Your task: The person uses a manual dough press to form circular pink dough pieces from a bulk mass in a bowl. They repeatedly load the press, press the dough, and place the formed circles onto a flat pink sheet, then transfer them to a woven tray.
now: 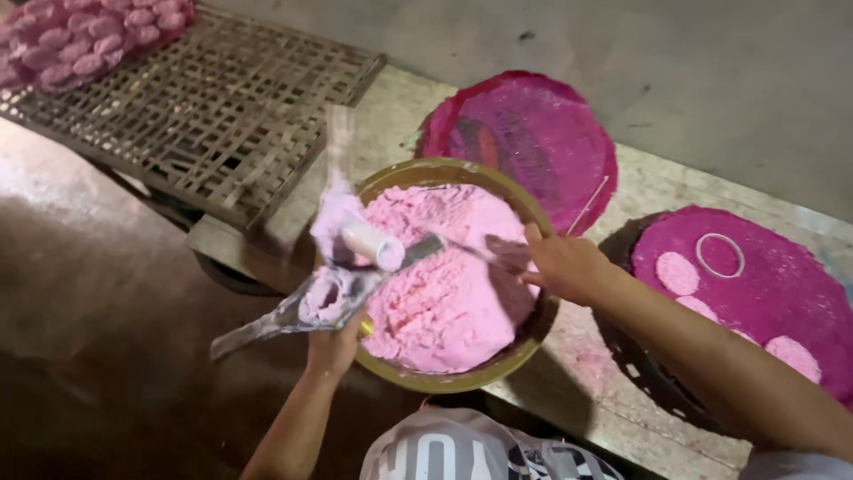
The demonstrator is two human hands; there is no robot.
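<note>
**Two hands at work over a bowl of pink dough**

Nearest the lens, a printed grey shirt (462, 453) fills the bottom edge. Above it, the left hand (333, 347) is closed around a dough-caked metal mould (324, 298) with long handles, held at the near-left rim of the bowl (462, 378); a white cylinder (373, 243) rests on the mould. The right hand (564, 265) is closed on a flat metal blade (462, 249) that lies across the pink dough (444, 293) and reaches toward the mould. The bowl sits on a stone counter (569, 382). Round pink-stained trays (533, 133) lie just beyond and right; one holds flat discs (678, 272) and a white ring (720, 255). A slatted rack (213, 116) stands to the left.
</note>
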